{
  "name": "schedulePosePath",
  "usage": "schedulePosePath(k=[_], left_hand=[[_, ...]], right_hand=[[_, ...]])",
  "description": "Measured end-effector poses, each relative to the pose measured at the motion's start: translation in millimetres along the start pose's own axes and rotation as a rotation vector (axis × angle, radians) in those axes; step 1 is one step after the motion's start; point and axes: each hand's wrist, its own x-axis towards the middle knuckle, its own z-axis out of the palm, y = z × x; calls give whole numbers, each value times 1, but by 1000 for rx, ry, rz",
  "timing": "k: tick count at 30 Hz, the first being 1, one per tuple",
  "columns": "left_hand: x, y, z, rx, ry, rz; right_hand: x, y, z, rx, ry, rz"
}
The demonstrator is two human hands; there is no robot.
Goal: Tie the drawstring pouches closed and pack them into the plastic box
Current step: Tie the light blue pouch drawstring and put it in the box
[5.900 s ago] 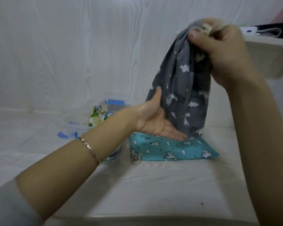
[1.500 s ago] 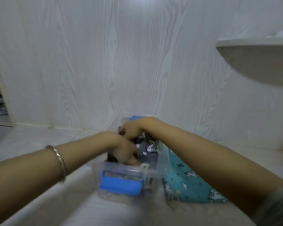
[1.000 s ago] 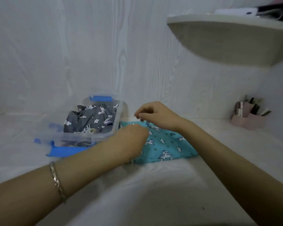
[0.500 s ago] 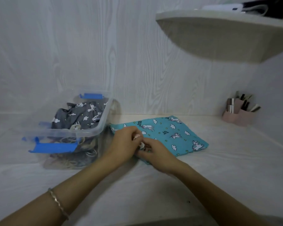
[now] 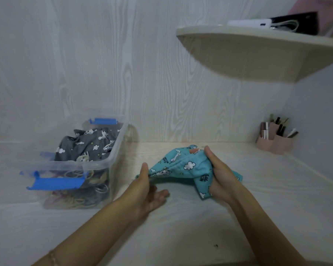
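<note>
Clear plastic box stands on the left of the desk, lid off, near the wall. A blue latch hangs on its near end, and a second one sits on the far end.

Inside, a grey pouch with white cloud and animal print lies crumpled on top and fills most of the opening. Its pale cord is coiled at the near end. Under it, seen through the wall, is a tangle of pale loops. Cannot tell what they are.

Teal pouch is outside the box, to its right, held between both hands just above the desk and sagging in the middle.

Right hand has its fingers wrapped around the bunched right end, thumb upright against the cloth. The pouch mouth and a bit of cord poke out above the thumb.

Left hand lies palm up. Its thumb pins the pouch's left corner against the hand, and the other fingers lie loosely straight underneath.

Whether the cord is knotted cannot be seen.

Pink holder stands in the far right corner with pens or small tubes upright in it. The wall shelf above carries a white device and a black item beside it.
</note>
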Motion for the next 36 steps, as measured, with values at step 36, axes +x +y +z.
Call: schedulePosePath(k=[36], left_hand=[[-62, 142, -4, -552, 28, 939]], right_hand=[[25, -34, -22, 881, 90, -151]])
